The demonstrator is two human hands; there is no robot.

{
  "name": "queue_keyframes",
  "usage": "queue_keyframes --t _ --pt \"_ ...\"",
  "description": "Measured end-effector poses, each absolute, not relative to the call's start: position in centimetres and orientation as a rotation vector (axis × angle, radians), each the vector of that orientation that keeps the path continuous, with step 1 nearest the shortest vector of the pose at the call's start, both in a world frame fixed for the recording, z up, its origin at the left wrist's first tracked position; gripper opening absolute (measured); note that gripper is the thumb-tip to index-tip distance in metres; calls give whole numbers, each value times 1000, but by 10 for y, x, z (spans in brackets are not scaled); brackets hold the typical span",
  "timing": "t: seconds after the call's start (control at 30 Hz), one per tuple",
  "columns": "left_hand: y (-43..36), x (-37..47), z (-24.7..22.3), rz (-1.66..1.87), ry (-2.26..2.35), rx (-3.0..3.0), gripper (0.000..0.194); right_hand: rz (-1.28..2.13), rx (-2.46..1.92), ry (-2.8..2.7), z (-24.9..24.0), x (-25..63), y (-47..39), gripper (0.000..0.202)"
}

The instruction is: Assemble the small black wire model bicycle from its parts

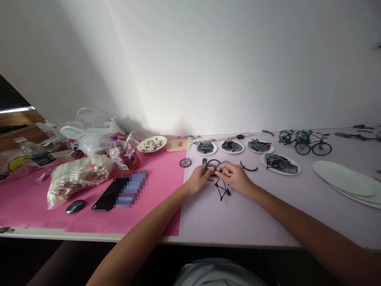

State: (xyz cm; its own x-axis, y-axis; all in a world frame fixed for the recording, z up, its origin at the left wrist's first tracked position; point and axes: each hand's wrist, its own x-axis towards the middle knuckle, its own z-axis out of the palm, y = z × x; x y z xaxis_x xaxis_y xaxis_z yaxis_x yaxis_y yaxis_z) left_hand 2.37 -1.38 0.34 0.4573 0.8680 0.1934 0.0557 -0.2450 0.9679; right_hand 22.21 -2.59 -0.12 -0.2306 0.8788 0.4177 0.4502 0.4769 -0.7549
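Note:
My left hand [200, 178] is closed, with thumb and fingers gripping a small spoked toy bicycle wheel [212, 162] just above the table. From the right, my right hand [238, 178] meets it, its fingertips pinched together at the wheel's edge. Whatever those fingertips hold is too small to make out. Just below my hands is a dark toy bicycle frame [221, 189]; whether it joins the wheel is hidden. Another loose wheel [185, 162] lies to the left. Curved black parts [248, 167] rest beyond my right hand.
White plates of bicycle parts [231, 146] line the back, with another plate [280, 164] nearer. Assembled toy bicycles [313, 143] stand behind, and bare white plates [342, 177] lie at right. Leftward are a phone [108, 194], a drink bottle [124, 153] and a bulky plastic bag [79, 176].

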Motion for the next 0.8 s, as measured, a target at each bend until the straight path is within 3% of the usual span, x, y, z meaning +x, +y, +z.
queue_keyframes --t 0.8 --pt "-14 22 10 914 720 1473 60 449 -1022 -1833 -6 223 -27 21"
